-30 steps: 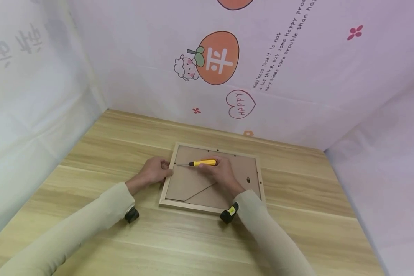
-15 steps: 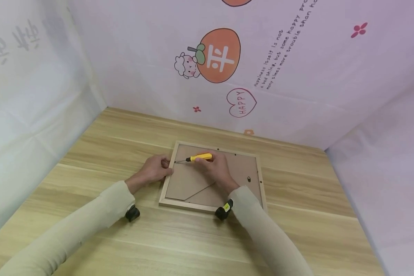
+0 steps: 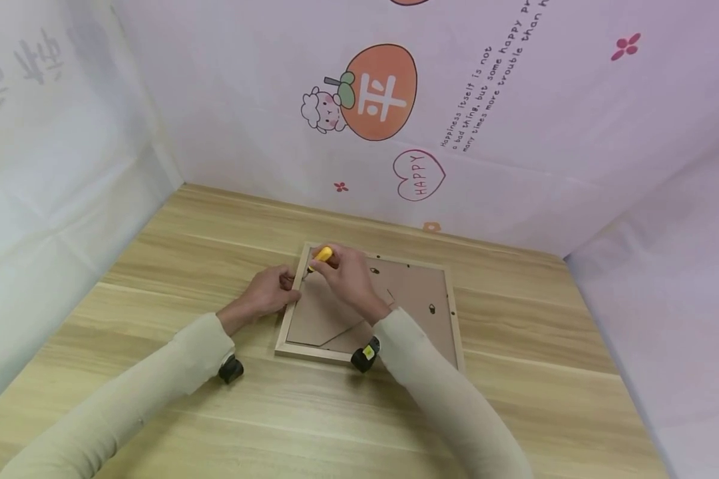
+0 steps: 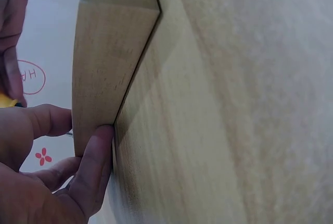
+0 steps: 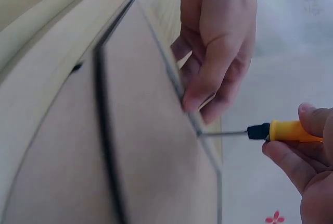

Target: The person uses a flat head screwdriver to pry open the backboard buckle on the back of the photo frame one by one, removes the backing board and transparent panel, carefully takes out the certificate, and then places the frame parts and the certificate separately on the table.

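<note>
A wooden picture frame (image 3: 311,355) lies face down on the table, its brown backing board (image 3: 407,332) upward. My left hand (image 3: 267,291) grips the frame's left side, with the thumb on the back face and fingers along the outer side (image 4: 109,62). In my right hand (image 3: 350,279) is a screwdriver with a yellow handle (image 3: 322,254), held between thumb and fingers. Its thin metal shaft (image 5: 226,133) reaches down to the seam between board and left rim, just beside the left thumb. In the head view, the right hand hides part of the frame's upper edge.
Small dark tabs sit along the frame's inner rim, and a metal hanger (image 3: 433,309) is on the board's right part. The wood-grain table (image 3: 533,332) surrounds the frame. Behind stands a printed cloth wall (image 3: 245,133), with pale cloth at both sides.
My right hand has moved left and toward the far edge, tilting the screwdriver from nearly flat to steeper. Another hanger on the board is uncovered. My left hand stays at the frame's side.
</note>
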The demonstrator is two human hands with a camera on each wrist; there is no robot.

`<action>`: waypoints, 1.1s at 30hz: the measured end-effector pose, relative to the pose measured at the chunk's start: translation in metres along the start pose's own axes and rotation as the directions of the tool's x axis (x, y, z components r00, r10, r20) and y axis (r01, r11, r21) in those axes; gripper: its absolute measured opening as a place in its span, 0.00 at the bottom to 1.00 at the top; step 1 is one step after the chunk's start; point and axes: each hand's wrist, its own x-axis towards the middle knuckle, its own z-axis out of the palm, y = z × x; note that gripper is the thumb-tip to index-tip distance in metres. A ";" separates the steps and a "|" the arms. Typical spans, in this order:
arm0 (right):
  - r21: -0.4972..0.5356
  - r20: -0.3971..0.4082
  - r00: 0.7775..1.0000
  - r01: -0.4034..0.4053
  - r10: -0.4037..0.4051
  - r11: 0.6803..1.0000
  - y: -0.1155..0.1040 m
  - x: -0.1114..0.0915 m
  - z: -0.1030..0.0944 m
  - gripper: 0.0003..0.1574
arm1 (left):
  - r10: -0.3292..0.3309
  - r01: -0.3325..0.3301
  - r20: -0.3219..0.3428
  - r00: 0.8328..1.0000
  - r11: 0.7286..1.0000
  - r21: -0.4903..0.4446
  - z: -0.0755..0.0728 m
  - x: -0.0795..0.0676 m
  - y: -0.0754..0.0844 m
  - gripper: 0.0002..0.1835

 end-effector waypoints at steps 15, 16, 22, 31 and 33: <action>-0.044 0.080 0.991 0.111 -0.108 0.993 -0.022 0.010 0.009 0.08 | -0.012 0.012 0.000 1.000 0.999 0.036 -0.004 -0.002 0.003 0.17; -0.037 0.079 0.992 0.101 -0.098 0.994 -0.021 0.009 0.008 0.08 | -0.014 0.014 0.006 1.000 0.999 0.030 -0.003 -0.002 0.003 0.17; 0.040 0.051 0.999 -0.007 0.005 0.999 -0.005 0.007 0.002 0.09 | -0.049 0.050 0.029 0.998 0.999 -0.023 -0.003 -0.001 0.005 0.20; 0.121 0.033 0.993 -0.119 0.116 0.986 0.018 -0.001 -0.013 0.13 | -0.058 0.060 0.039 0.998 0.996 -0.063 -0.001 -0.001 0.005 0.20; 0.114 0.033 0.993 -0.113 0.110 0.987 0.021 -0.002 -0.016 0.14 | -0.062 0.064 0.035 0.997 0.996 -0.057 -0.001 -0.001 0.005 0.20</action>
